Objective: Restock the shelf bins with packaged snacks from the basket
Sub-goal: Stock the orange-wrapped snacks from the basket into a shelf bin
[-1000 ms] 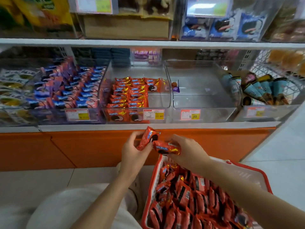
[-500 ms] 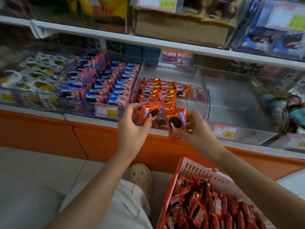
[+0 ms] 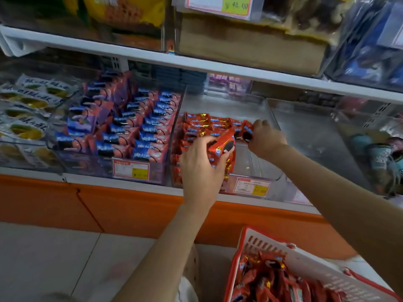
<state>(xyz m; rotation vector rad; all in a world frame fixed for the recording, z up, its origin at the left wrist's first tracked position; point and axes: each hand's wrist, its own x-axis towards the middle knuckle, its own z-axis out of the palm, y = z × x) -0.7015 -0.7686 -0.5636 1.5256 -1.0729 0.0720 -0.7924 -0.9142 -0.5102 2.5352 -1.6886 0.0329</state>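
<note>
Basket [image 3: 270, 245] of red snack packets [image 3: 268, 280] is being kept nearest, at the lower right. Beyond it, one red packet [image 3: 222, 146] is being gripped by the left hand [image 3: 199, 168], fingers curled round it, over the front of the clear bin [image 3: 250, 162]. Farther in, a second packet [image 3: 247, 132] is being pinched by the right hand [image 3: 267, 138] at the right end of the stocked rows [image 3: 202, 125] in that bin. Blue packets [image 3: 139, 131] are being displayed in the bin just left.

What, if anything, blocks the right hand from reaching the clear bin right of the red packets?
Probably nothing, so yes: the right hand, pinching a red packet, is beside that bin, whose top is open.
</note>
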